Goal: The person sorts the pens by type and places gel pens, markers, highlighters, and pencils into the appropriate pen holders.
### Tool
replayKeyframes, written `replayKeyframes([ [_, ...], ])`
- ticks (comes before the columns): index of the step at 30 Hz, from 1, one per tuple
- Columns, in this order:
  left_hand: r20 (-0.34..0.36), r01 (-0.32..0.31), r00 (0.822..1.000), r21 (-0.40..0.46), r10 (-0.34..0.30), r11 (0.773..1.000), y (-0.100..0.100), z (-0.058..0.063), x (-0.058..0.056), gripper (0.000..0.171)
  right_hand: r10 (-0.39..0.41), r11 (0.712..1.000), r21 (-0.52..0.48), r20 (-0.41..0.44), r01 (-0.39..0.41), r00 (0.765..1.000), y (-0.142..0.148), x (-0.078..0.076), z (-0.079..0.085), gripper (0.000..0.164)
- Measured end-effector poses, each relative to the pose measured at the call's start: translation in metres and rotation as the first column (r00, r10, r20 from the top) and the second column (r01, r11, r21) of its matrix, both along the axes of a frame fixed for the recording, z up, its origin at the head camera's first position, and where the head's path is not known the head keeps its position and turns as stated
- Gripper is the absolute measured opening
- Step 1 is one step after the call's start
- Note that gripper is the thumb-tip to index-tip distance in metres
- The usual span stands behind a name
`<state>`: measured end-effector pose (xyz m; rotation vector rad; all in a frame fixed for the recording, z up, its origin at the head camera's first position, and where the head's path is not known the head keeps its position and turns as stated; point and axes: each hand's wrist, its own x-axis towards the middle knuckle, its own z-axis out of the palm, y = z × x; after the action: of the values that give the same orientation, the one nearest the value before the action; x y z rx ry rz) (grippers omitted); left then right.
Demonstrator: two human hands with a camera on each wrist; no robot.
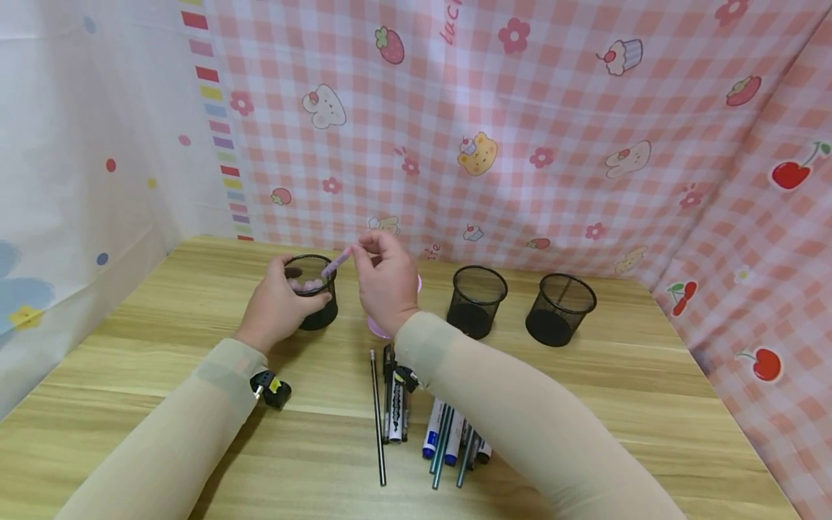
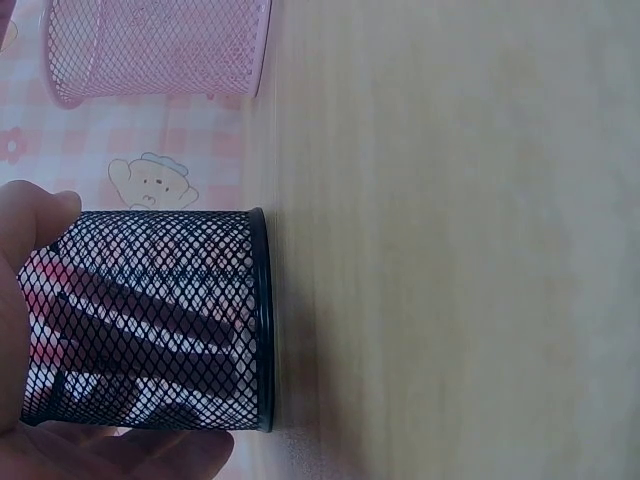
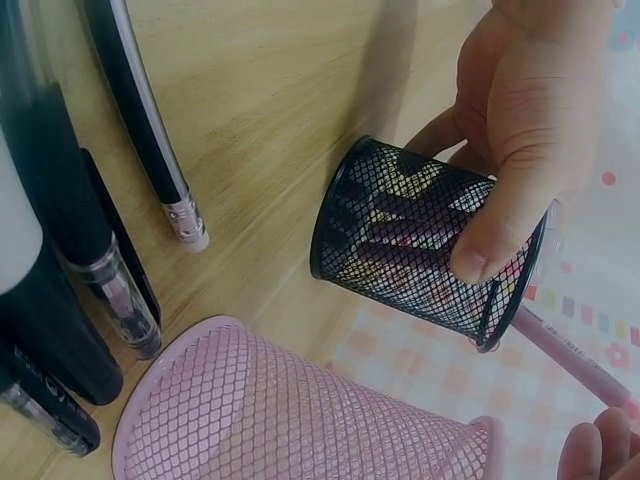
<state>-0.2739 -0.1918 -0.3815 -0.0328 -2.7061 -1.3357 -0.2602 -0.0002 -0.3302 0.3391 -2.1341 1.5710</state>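
My left hand (image 1: 276, 307) grips a black mesh pen holder (image 1: 318, 315) at the left of the table, thumb on one side and fingers round the other. Inside it, several pinkish pens show through the mesh in the left wrist view. My right hand (image 1: 390, 285) pinches a pale purple pen (image 1: 338, 261) by its upper end. The pen slants down, its lower end at the holder's rim; in the right wrist view the pen (image 3: 565, 350) crosses the mouth. A pink mesh pen holder (image 3: 300, 410) stands close by, mostly hidden behind my right hand in the head view.
Two more black mesh holders, a middle one (image 1: 477, 307) and a right one (image 1: 559, 314), stand to the right. Nearer me lie a striped pencil (image 1: 378, 426), a marker (image 1: 396, 412) with black pens, and a bunch of blue-capped markers (image 1: 432, 430) and pencils. A checked cloth (image 1: 552, 94) hangs behind.
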Motion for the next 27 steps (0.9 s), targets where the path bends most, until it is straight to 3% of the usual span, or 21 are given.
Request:
replayKeyframes([
  [9, -0.008, -0.005, 1.0, -0.003, 0.005, 1.0, 0.0005, -0.0003, -0.0004, 0.106, 0.034, 0.999, 0.023, 0.074, -0.036, 0.997, -0.001, 0.0017, 0.0001, 0.005],
  [19, -0.005, -0.007, 1.0, -0.002, 0.007, 1.0, 0.001, 0.0003, -0.0001, 0.105, 0.077, 0.996, 0.033, 0.1, -0.081, 0.992, -0.0021, 0.0016, -0.0018, 0.007],
  [27, -0.014, -0.007, 1.0, -0.016, 0.007, 1.0, 0.0013, 0.0012, 0.0016, 0.103, 0.054, 0.992, 0.109, 0.142, -0.07, 0.988, -0.0021, 0.0035, -0.0014, 0.012],
])
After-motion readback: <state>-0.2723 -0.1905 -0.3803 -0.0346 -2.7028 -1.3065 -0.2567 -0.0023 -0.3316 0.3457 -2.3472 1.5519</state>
